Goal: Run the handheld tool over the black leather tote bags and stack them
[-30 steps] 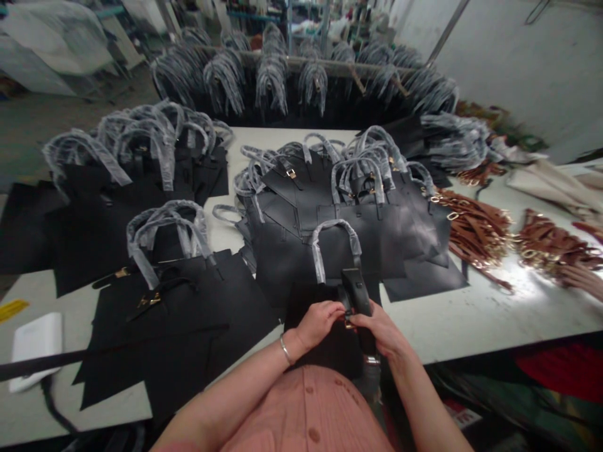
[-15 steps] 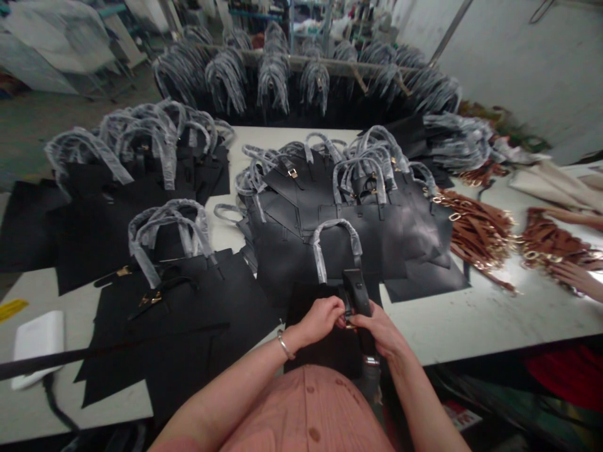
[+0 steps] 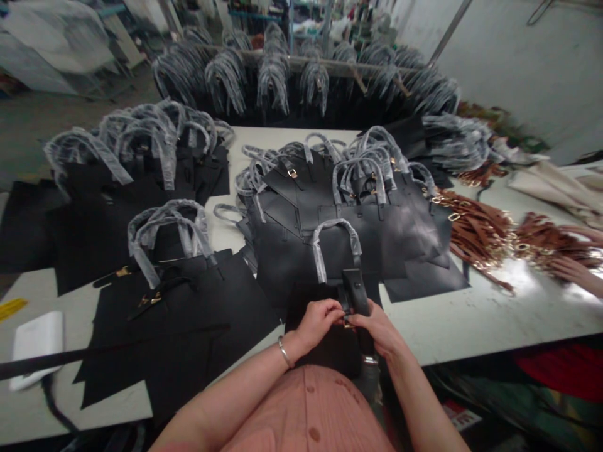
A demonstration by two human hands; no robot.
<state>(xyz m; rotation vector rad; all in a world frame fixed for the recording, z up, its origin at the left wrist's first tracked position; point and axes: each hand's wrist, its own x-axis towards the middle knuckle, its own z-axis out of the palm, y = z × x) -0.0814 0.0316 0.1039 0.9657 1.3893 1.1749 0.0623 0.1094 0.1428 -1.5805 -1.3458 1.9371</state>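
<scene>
My left hand [image 3: 321,321] pinches a short black strap by a small gold-coloured metal fitting [image 3: 347,322], just in front of my body. My right hand [image 3: 380,328] is closed around the same spot from the other side, its thumb pressing at the fitting. A thick black band [image 3: 358,294] curves up between my hands; a shiny metal ring [image 3: 370,360] shows at its lower end. Under my hands lies a black bag panel [image 3: 306,298], and a plastic-wrapped handle [image 3: 335,225] arches just beyond them. My fingers partly cover the strap and fitting.
Black bag panels with wrapped handles lie left [image 3: 188,314] and ahead [image 3: 292,213]. Brown straps with gold-coloured clips [image 3: 487,229] are on the right, near another person's hand [image 3: 577,273]. A white box [image 3: 38,345] sits at the left. Beyond the table hang more wrapped handles [image 3: 273,81].
My left fingers have shifted slightly at the fitting, and more of its gold colour shows. The other person's hands at the right have moved a little among the brown straps.
</scene>
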